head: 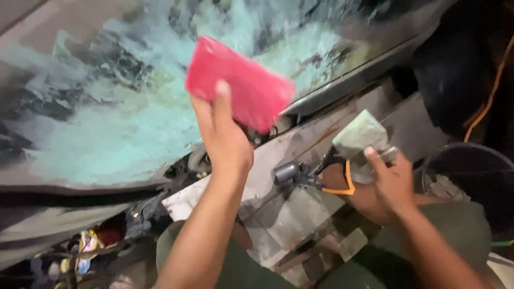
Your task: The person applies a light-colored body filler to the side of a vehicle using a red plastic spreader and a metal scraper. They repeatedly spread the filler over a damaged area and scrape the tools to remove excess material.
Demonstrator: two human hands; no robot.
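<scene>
My left hand [222, 136] is raised and grips a flat red spreader pad [238, 80], pressed against a large curved panel [101, 107] smeared with pale green paste. My right hand [388, 184] is lower right and holds a tool with black and orange handles [334, 179] together with a greenish block [360, 135]. A small grey metal cylinder [286, 172] sticks out at the tool's left end. The picture is blurred by motion.
A pale worn plank [300, 144] runs diagonally under the panel's edge. A dark round tub [471, 171] stands at the right, with an orange cable [484, 107] above it. Cluttered scraps and colourful bits [88, 246] lie at the lower left.
</scene>
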